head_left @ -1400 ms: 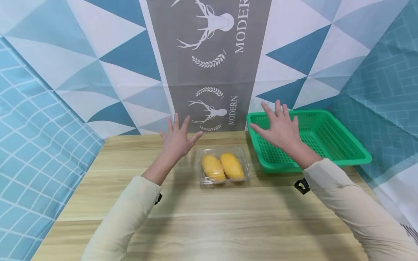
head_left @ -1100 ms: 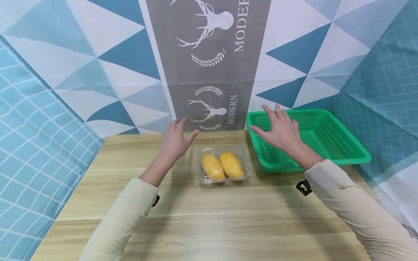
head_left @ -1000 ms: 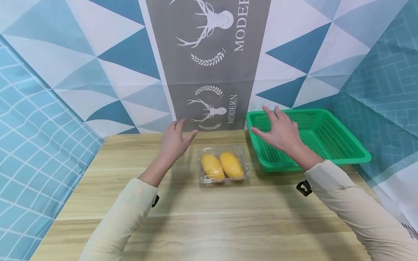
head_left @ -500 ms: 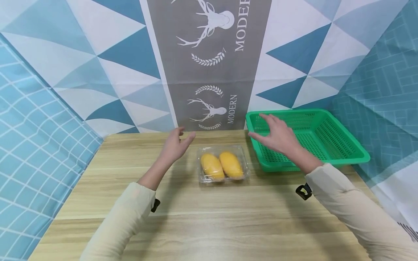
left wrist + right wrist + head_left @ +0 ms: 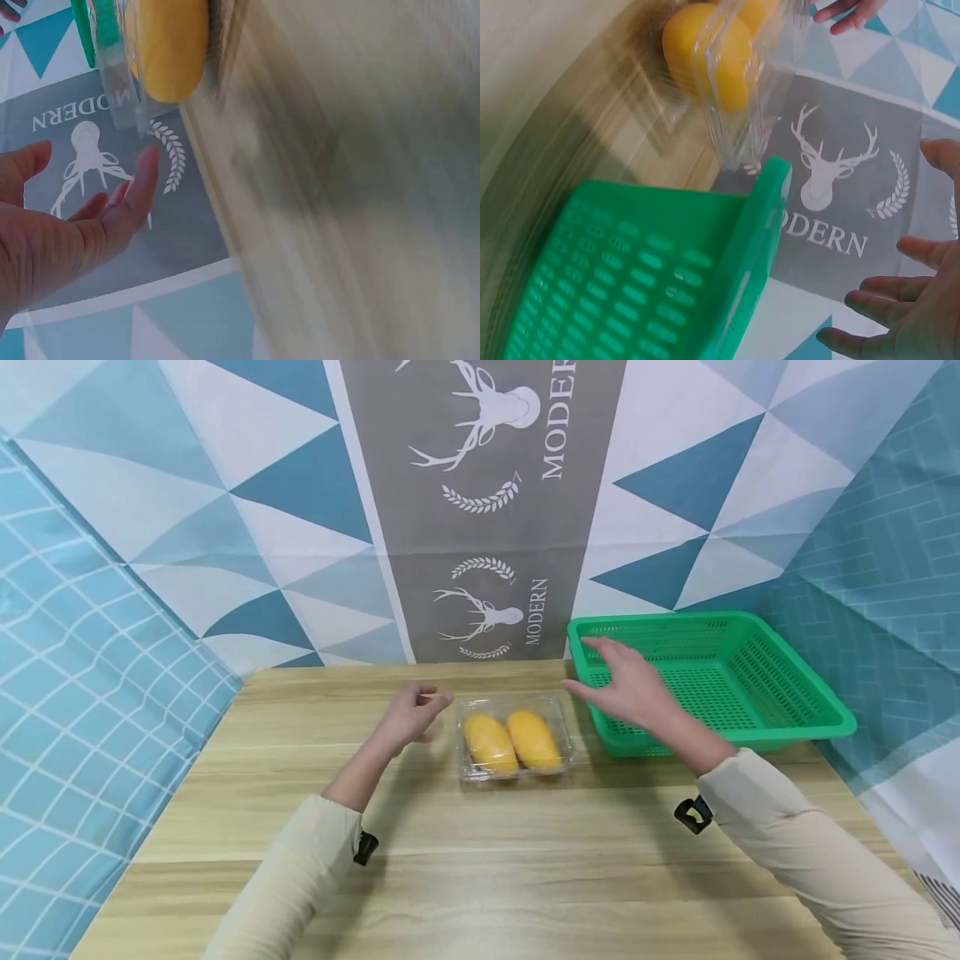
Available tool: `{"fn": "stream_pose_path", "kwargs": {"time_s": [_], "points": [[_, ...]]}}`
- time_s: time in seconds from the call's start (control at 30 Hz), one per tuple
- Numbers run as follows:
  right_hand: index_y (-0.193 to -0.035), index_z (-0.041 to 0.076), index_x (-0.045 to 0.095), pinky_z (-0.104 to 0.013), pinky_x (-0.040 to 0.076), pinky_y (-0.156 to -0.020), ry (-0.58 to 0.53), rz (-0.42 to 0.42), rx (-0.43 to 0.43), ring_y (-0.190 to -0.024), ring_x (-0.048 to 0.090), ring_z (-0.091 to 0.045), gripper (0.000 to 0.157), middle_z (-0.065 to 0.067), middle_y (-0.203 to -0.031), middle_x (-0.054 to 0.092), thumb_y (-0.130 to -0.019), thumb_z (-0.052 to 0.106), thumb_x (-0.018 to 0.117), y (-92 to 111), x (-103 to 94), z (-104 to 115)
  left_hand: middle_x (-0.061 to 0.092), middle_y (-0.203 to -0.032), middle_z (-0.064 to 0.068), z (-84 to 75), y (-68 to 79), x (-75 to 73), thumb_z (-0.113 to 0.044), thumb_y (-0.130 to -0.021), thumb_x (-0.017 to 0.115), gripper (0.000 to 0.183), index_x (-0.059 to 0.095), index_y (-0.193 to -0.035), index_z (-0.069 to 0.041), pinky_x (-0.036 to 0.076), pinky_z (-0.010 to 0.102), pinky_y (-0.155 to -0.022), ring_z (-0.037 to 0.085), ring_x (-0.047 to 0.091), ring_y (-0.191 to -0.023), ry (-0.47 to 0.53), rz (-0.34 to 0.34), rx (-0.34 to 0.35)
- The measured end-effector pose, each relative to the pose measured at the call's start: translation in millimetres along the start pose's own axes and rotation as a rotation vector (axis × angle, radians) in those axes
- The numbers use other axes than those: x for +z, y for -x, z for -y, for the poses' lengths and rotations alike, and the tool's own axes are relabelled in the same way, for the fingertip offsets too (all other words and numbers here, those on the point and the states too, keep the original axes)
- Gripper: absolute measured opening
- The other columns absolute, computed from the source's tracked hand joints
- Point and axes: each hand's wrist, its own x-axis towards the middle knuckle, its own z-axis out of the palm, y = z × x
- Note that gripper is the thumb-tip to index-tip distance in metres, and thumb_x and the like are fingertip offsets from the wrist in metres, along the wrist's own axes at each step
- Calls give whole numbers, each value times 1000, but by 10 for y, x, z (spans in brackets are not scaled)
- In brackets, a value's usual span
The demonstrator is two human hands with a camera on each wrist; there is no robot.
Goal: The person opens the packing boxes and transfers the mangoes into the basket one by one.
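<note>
Both hands, left [image 5: 408,714] and right [image 5: 626,685], hover open beside clear box [image 5: 515,741].

Glossy clear plastic clamshell [image 5: 515,739] on matt wood-grain table [image 5: 480,877]; perforated green plastic basket [image 5: 757,693] at right, printed cloth backdrop [image 5: 480,510] behind

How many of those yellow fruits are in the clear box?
2. They lie side by side inside the clear plastic box on the wooden table: the left fruit and the right fruit. None seems hidden behind them.
</note>
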Motion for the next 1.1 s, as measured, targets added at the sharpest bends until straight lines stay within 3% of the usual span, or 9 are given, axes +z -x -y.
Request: {"fn": "stream_pose_path", "kwargs": {"time_s": [0.23, 0.43, 0.83, 1.1], "points": [[-144, 13, 34, -64, 29, -106, -34, 25, -25, -136, 29, -41, 79, -18, -149, 33, -84, 57, 59, 27, 112, 81, 43, -135, 22, 67, -2, 73, -32, -94, 53, 58, 35, -139, 1, 55, 48, -84, 42, 49, -119, 154, 49, -103], [-143, 12, 37, -60, 31, -108, -109, 46, -60, -135, 32, -38, 77, -15, -147, 37, -83, 54, 61, 49, 215, 173, 44, -135, 23, 131, 2, 112, -30, -95, 52, 53, 36, -136, -1, 57, 44, -82, 38, 53, -114, 202, 85, -159], [-137, 10, 44, -57, 36, -106, -59, 51, -157, -131, 41, -34, 75, -12, -142, 46, -81, 56, 62, 92, 519, 321, 48, -127, 25, 239, 16, 211, -22, -96, 52, 50, 35, -137, 1, 60, 37, -73, 30, 60, -98, 245, 96, -159], [-135, 15, 49, -63, 33, -104, -102, 77, -185, -132, 40, -33, 70, -11, -142, 46, -79, 53, 66, 135, 692, 392, 51, -122, 21, 258, 3, 273, -18, -95, 51, 47, 37, -136, 1, 60, 33, -68, 22, 58, -85, 251, 101, -153]]}}
